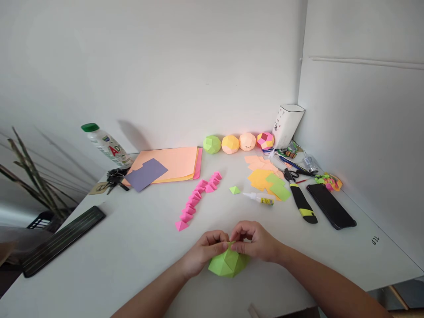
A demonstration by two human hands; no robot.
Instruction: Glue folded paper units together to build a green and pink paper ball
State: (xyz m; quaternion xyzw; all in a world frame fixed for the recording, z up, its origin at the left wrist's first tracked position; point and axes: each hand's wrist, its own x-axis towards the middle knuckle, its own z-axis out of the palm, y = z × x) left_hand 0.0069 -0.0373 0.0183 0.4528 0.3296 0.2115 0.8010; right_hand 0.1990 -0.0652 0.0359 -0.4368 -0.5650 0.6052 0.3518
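Green faceted paper form (228, 266), one: is occupying the middle of the tabletop's (132, 247) near side; whether its underside is touching the surface cannot be told.
Left hand (206, 249): is pinching the form's upper part between thumb and bent fingers.
Right hand (255, 240): is gripping the same part from the other side, thumb and fingers closing on it, fingertips nearly meeting the left's.
Pink folded paper pieces (193, 199), a slanting row: are lying beyond the left hand, towards the back edge.
Small green paper piece (235, 190), one: is resting beyond the form, just beside the nozzle of a glue tube (265, 200).
Cut paper pieces (260, 178), peach, yellow and green: are overlapping behind the tube.
Cutter (302, 203) and black phone (331, 206): are lying near the right edge.
Faceted paper balls (230, 144), four: are lining the back edge.
White box (287, 126): is standing at the back right corner.
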